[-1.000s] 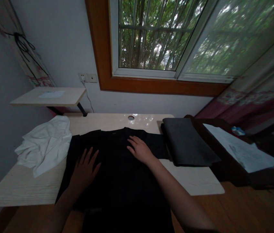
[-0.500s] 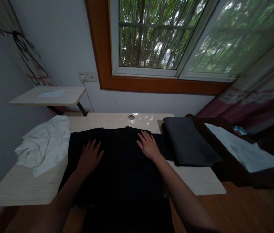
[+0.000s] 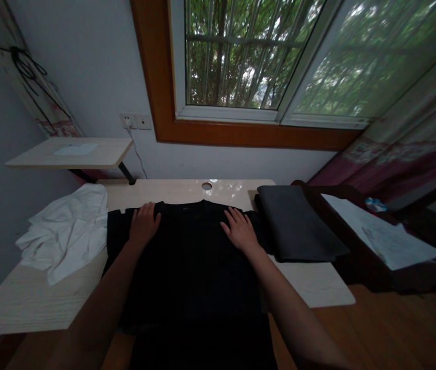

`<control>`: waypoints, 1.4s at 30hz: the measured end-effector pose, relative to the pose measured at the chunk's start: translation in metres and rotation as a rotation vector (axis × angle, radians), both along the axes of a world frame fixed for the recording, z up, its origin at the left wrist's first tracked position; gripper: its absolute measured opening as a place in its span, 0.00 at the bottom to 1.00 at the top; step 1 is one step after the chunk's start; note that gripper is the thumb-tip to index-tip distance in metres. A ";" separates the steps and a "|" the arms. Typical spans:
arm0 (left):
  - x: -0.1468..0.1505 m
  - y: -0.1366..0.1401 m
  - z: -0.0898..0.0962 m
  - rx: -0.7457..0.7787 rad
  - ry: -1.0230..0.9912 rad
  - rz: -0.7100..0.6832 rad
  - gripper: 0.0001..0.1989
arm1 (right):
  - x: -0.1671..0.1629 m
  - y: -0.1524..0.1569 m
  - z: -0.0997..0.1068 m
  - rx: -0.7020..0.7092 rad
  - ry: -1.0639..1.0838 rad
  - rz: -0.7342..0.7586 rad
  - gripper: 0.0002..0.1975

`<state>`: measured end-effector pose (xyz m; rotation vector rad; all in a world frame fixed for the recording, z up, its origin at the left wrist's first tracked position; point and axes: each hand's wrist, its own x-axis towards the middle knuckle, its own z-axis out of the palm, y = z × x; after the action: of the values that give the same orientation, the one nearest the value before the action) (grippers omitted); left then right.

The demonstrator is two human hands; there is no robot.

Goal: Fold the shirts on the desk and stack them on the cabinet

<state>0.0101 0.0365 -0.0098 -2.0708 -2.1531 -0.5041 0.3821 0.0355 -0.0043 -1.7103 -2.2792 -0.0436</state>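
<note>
A black T-shirt [image 3: 195, 252] lies spread on the pale wooden desk, its collar toward the window and its sleeves out to both sides. My left hand [image 3: 144, 223] rests flat on the shirt's left shoulder, its fingertips close to the top edge. On the right shoulder lies my right hand [image 3: 240, 228], palm down with the fingers spread. Neither hand grips the cloth. The shirt's lower part is hard to tell from the dark clothing in front of me.
A crumpled white cloth [image 3: 67, 226] lies at the desk's left. Dark grey folded material [image 3: 298, 221] sits on the right, beside the shirt's sleeve. A raised shelf [image 3: 106, 154] stands at the back left. White paper [image 3: 387, 236] lies on dark furniture beyond the desk [image 3: 322, 288].
My left hand has moved up across the shirt to its shoulder edge. My right hand has stayed almost in place. The view has shifted slightly.
</note>
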 end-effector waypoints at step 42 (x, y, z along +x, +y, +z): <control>-0.064 0.035 0.000 -0.118 0.094 -0.125 0.27 | 0.004 0.023 -0.003 0.027 0.050 0.002 0.24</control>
<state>-0.0534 0.0710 -0.0096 -2.2529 -2.0576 -0.2916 0.3863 0.0583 -0.0075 -1.6768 -2.2337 -0.0310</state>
